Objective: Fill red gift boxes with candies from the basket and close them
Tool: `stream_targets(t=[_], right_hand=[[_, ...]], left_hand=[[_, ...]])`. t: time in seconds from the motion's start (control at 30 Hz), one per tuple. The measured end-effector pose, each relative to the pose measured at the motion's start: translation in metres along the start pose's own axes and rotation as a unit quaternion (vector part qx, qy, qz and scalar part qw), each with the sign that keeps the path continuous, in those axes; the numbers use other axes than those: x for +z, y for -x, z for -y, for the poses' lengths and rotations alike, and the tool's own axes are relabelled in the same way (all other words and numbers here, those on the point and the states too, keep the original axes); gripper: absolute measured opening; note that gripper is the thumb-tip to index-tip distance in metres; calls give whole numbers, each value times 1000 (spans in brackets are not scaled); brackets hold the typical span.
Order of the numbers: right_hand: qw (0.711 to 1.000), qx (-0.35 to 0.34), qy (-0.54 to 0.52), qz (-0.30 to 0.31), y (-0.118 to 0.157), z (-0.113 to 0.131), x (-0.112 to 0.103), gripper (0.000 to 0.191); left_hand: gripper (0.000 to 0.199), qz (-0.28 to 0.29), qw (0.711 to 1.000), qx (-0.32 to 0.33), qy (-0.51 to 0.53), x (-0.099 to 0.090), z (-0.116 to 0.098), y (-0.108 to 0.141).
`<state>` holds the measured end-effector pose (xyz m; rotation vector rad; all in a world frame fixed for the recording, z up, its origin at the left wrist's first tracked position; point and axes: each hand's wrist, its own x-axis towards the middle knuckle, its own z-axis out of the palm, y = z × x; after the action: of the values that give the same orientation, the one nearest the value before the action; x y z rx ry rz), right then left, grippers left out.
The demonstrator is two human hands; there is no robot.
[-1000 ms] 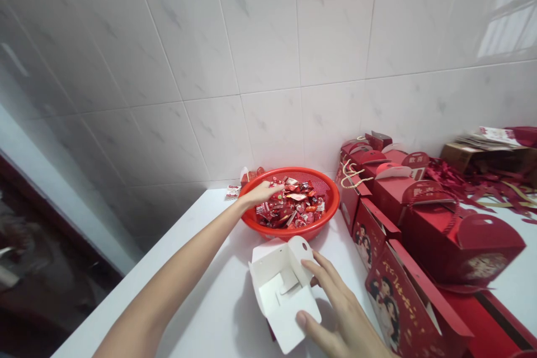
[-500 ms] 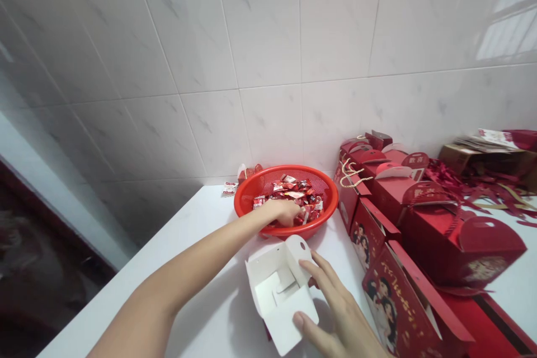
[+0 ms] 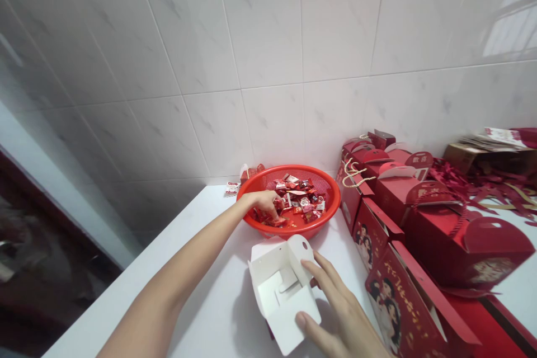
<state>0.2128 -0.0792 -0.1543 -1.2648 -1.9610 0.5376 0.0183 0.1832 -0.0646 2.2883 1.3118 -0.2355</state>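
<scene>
My left hand [image 3: 268, 203] reaches into a red plastic basket [image 3: 331, 210], its fingers bent down among small red-wrapped sweets [image 3: 306, 201] on the basket's left side. The fingertips press together at a red wrapper. In front of the basket, an open box [image 3: 268, 291], white inside, tilts with its flaps spread. No sweets show inside it. My right hand [image 3: 335, 307] holds this box from the right, thumb on the lower flap and fingers behind the upper right flap.
Red boxes [image 3: 453, 240] with handles stand in rows at the right. Behind them lie dark red ribbons [image 3: 495, 184] and a brown carton [image 3: 474, 154]. A tiled wall [image 3: 268, 123] closes off the back. The white table's [image 3: 201, 229] left edge slants.
My left hand has moved from the middle of the basket to its left side, and more of the red basket bottom shows. My right hand keeps its hold on the box.
</scene>
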Motion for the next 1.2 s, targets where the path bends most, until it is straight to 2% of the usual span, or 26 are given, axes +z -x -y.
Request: stream_targets(t=[0.2, 0.3, 0.37, 0.47, 0.57, 0.63, 0.73, 0.9, 1.2], right_hand=[[1000, -6, -2, -9, 1, -1, 0, 61], [1000, -10, 4, -11, 1, -2, 0, 61], [1000, -11, 5, -10, 1, -2, 1, 61], [1000, -7, 3, 0, 0, -3, 2, 61], [1000, -3, 1, 10, -1, -1, 1, 61], [1000, -2, -3, 12, -2, 0, 0, 61], [1000, -2, -7, 8, -2, 2, -1, 60], [1000, -1, -1, -2, -2, 1, 0, 60], [1000, 1, -1, 10, -3, 2, 0, 61]], left_hand=[[47, 43, 999, -1, -5, 14, -9, 1], [43, 45, 999, -2, 2, 19, -13, 3], [46, 24, 999, 3, 21, 18, -13, 5], [56, -49, 996, 22, 71, 12, -11, 10], [57, -130, 981, 55, 130, 6, -9, 16], [56, -161, 970, 72, 166, 5, -8, 19], [45, -179, 957, 75, 216, 7, -7, 23], [25, -223, 935, 42, 273, 12, -3, 24], [16, -275, 909, 5, 314, 10, -1, 30]])
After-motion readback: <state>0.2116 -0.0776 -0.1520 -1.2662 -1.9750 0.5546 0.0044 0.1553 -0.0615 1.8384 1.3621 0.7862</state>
